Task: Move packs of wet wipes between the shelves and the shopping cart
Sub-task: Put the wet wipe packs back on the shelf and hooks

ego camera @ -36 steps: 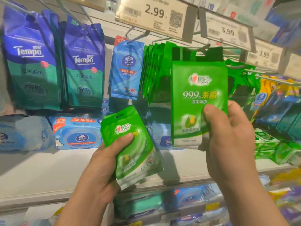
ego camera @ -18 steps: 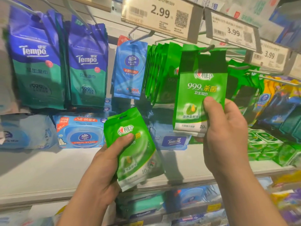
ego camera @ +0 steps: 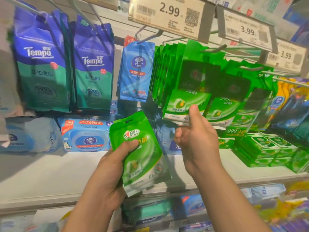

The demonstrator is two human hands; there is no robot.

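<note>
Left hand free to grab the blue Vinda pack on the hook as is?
Probably not. The left hand already grips a green pack, so it has no free fingers. The way up to the Vinda pack looks open, though.

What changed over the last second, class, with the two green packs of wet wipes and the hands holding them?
The right hand raised its flat green pack of wet wipes up and back onto the peg among the hanging green packs, its top now in shadow there; thumb and fingers still pinch its bottom edge. The left hand kept gripping the other green pack, tilted, low in front of the shelf.
</note>
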